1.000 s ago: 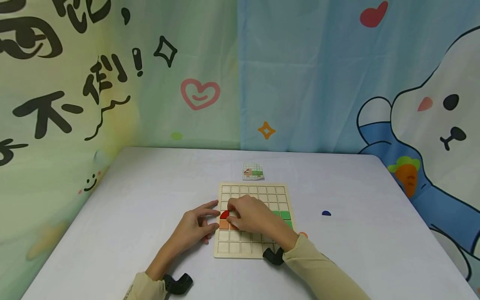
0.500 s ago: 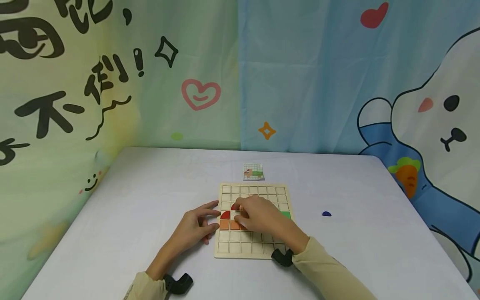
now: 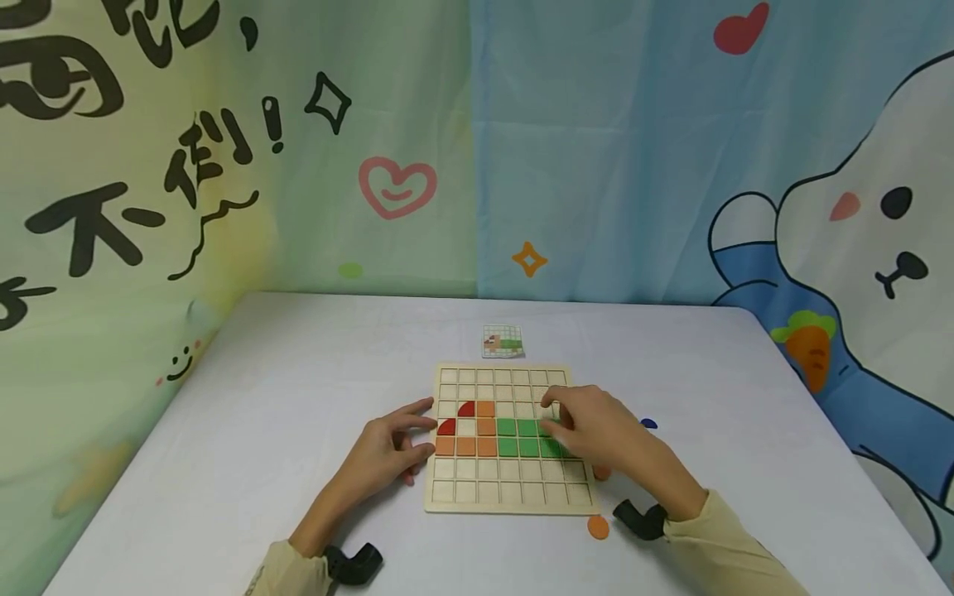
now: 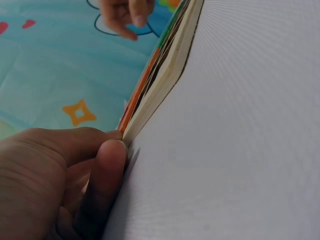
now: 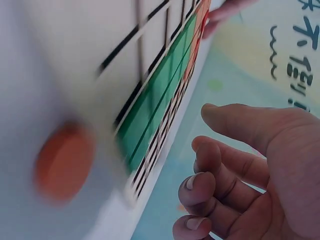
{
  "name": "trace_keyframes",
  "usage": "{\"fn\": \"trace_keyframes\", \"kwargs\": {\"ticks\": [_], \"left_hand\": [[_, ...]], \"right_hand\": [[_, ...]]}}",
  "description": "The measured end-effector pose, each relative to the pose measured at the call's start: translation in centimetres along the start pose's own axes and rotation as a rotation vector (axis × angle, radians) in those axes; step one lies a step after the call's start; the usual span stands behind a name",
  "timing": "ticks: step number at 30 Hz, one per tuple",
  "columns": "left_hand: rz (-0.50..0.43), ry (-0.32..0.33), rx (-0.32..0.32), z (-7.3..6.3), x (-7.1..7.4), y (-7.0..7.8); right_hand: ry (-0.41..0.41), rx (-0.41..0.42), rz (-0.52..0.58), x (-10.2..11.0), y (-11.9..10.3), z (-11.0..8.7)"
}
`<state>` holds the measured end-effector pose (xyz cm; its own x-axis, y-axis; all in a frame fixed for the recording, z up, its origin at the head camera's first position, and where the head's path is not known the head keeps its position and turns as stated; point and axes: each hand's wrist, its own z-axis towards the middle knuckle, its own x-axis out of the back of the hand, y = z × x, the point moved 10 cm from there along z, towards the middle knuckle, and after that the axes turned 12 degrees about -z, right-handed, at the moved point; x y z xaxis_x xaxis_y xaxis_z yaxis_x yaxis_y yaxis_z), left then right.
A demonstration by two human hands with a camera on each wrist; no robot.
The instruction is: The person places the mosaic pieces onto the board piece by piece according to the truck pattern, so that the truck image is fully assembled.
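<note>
A wooden grid board point(image 3: 510, 493) lies on the white table, its cells partly filled with flat pieces: red quarter-rounds point(image 3: 466, 409), orange squares point(image 3: 465, 447) and green squares point(image 3: 528, 447). My left hand point(image 3: 389, 447) rests beside the board, with thumb and fingertips at its left edge, as the left wrist view also shows. Over the board's right side hovers my right hand point(image 3: 607, 426), fingers loosely bent and nothing between them in the right wrist view. Under its wrist an orange round piece point(image 3: 601, 473) is partly covered.
Another orange round piece point(image 3: 599, 527) lies just off the board's lower right corner. A dark blue half-round piece point(image 3: 649, 423) is right of the board. Behind the board lies a small pattern card point(image 3: 503, 341). A printed curtain point(image 3: 596, 149) hangs beyond the table.
My right hand has moved right from the orange pieces to the green ones. An orange square now shows in the row beside the upper red quarter-round. The left hand has stayed put.
</note>
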<state>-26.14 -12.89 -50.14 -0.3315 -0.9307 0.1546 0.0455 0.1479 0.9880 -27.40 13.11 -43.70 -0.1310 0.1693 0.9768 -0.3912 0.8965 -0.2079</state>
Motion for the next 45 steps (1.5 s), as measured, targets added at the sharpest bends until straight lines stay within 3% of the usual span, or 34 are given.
{"fn": "trace_keyframes", "kwargs": {"ticks": [4, 9, 15, 22, 33, 45], "left_hand": [[0.001, 0.0, -0.002, 0.0, 0.0, 0.1], [0.005, 0.004, 0.001, 0.0, 0.0, 0.1], [0.002, 0.003, -0.006, 0.0, -0.1, 0.1], [0.008, 0.003, -0.008, 0.1, -0.1, 0.0], [-0.005, 0.001, -0.007, 0.0, -0.1, 0.0], [-0.011, -0.005, -0.01, -0.1, -0.1, 0.1]], "right_hand": [[-0.016, -0.068, 0.005, 0.3, 2.8, -1.4], [0.006, -0.09, -0.007, 0.5, 5.5, -2.8], [0.044, -0.099, -0.016, 0.9, 8.2, -4.4], [0.024, -0.166, -0.043, 0.7, 10.8, -5.6], [0.002, -0.217, -0.048, 0.0, 13.1, -6.3], [0.012, -0.221, -0.063, -0.3, 13.8, -6.4]]}}
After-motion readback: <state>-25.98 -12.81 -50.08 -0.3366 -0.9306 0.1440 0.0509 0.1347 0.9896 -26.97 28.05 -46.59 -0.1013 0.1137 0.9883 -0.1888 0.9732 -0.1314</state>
